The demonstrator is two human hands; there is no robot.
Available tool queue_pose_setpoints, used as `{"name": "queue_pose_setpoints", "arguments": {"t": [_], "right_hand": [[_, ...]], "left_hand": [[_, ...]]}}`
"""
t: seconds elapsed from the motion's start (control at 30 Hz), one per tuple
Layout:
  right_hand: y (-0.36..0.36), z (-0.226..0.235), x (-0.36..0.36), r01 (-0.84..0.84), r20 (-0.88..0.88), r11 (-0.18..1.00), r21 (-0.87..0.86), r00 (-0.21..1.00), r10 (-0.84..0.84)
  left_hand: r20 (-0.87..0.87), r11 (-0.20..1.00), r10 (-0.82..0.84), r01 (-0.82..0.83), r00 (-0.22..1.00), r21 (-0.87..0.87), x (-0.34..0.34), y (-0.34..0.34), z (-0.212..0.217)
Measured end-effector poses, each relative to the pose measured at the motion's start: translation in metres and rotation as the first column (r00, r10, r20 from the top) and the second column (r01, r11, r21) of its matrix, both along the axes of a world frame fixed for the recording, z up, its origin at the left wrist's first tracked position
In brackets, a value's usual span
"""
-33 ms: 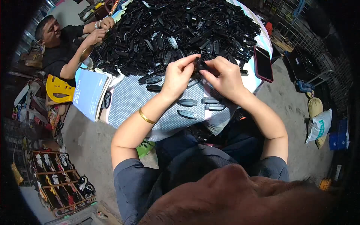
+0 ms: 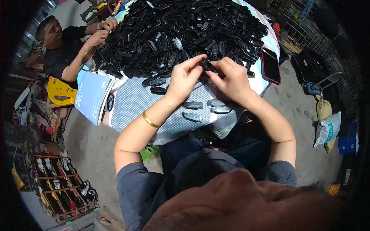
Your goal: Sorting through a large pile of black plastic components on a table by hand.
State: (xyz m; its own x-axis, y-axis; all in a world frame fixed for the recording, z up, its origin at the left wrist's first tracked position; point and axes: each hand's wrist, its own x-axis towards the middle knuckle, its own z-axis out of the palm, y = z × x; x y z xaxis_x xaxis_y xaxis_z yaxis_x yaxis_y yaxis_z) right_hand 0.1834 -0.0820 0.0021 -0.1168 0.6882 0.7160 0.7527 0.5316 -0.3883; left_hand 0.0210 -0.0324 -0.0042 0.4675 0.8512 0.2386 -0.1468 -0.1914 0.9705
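Together, the person's left hand (image 2: 182, 79) and right hand (image 2: 233, 77) work on one small black part (image 2: 208, 64). The part is up off the surface (image 2: 131, 96), between the two hands, just in front of a big pile (image 2: 169, 34) of black parts. The fingers of both hands are bent and nearly closed, with the thumbs and first fingers pinching the part from each side. The hands cover some of it, so I cannot tell its whole shape.

Four loose parts (image 2: 192, 117) lie between the person's arms, two on the left and two on the right. They are long, dark and a bit shiny. The cover under them is blue-grey with spots. A gold bracelet (image 2: 150, 119) goes around the left wrist.

A phone (image 2: 271, 65) with a dark screen lies to the right of the pile. A blue book (image 2: 93, 96) sits at the left edge, near a yellow plastic thing (image 2: 58, 94). Another person (image 2: 58, 63) sits at the far left, with both hands by the pile. I cannot tell what those hands hold.
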Motion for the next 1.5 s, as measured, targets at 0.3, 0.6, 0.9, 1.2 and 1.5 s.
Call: {"name": "queue_pose_setpoints", "arguments": {"t": [0.3, 0.6, 0.9, 1.2, 1.5], "right_hand": [[0.009, 0.004, 0.0, -0.081, -0.256, 0.936, -0.343, 0.967, -0.011], [0.001, 0.008, -0.001, -0.19, -0.176, 0.888, -0.418, 0.976, 0.126], [0.006, 0.019, 0.018, -0.344, 0.134, 0.699, -0.627, 0.836, 0.532], [0.013, -0.011, -0.001, -0.276, 0.318, 0.887, -0.369, 0.86, 0.4], [0.004, 0.013, 0.018, -0.439, -0.486, 0.836, -0.329, 0.838, 0.249]], "left_hand": [[0.041, 0.998, -0.055, 0.053, 0.998, 0.039, -0.007, 0.004, 0.014], [-0.195, 0.973, -0.146, 0.176, 0.97, 0.147, -0.017, 0.007, 0.029], [-0.664, 0.692, 0.391, 0.272, 0.637, 0.668, -0.035, 0.024, 0.026], [-0.678, 0.568, 0.587, 0.373, 0.441, 0.734, -0.02, 0.015, 0.013], [-0.437, 0.753, 0.277, 0.09, 0.855, 0.652, -0.016, 0.016, 0.02]]}}
